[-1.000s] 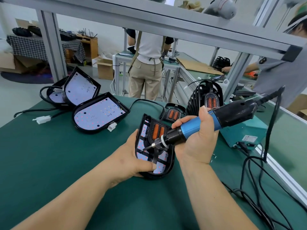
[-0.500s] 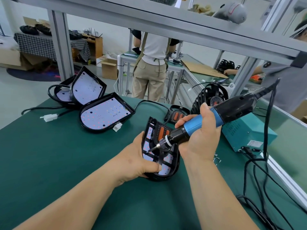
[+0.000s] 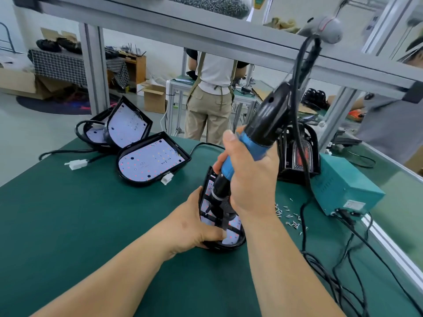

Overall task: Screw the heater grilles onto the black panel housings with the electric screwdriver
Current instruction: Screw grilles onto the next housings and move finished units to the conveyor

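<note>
Panel housing (image 3: 231, 239) in left hand (image 3: 196, 225); right hand (image 3: 251, 179) holds screwdriver (image 3: 266, 123) above.

You are working over a dark green table (image 3: 68, 225). You are holding an electric screwdriver (image 3: 265, 126) showing a bright blue grip and a glossy black body. The panel housing (image 3: 226, 247) you are steadying is showing a black rim around a pale white board speckled with red and pink dots. A second housing (image 3: 148, 161) is showing the same speckling, with some yellow dots. A teal box (image 3: 343, 186) is sitting near silver screws (image 3: 288, 217), black cables (image 3: 325, 266) and a white connector (image 3: 76, 164).
</note>
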{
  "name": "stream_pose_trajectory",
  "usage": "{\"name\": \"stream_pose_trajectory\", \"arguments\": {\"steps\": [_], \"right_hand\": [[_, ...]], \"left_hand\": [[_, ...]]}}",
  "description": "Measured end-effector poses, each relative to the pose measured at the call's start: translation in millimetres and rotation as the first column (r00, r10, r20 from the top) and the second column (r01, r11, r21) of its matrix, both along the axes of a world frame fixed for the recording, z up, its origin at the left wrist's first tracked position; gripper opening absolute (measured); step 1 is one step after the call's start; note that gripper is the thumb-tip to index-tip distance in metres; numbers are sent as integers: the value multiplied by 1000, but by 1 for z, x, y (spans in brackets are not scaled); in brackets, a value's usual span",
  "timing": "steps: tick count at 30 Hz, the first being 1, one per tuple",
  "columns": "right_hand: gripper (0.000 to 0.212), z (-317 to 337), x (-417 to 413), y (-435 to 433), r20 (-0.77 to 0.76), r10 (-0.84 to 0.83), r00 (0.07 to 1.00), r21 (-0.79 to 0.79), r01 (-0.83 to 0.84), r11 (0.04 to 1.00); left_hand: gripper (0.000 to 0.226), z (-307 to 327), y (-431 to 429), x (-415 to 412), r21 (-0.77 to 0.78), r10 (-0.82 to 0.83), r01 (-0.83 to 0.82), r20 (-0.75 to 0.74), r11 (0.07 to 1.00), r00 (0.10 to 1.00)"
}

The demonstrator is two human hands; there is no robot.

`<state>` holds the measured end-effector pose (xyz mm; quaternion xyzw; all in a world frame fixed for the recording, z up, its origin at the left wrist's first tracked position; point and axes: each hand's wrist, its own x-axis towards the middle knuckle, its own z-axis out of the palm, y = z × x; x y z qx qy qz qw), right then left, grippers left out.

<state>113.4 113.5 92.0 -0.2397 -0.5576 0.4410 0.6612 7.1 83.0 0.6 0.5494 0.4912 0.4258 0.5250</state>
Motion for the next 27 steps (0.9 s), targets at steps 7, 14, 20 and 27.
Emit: {"name": "stream_pose_trajectory", "arguments": {"steps": [7,14,20,27], "right_hand": [[16,-4,14,0,-132,-60,989,-42,55,998],[39,-4,13,2,-167,-44,985,-71,32,997],[46,-6,14,3,-153,-39,988,-56,31,998],[42,-9,15,3,-144,-33,989,-57,25,998]], "left_hand": [[72,0,-1,1,1,-13,13,38,1000,999],[70,0,0,2,4,-17,17,31,1000,999],[69,0,0,1,3,-20,19,31,1000,999],[73,2,-1,1,-2,-23,23,38,1000,999]]}}
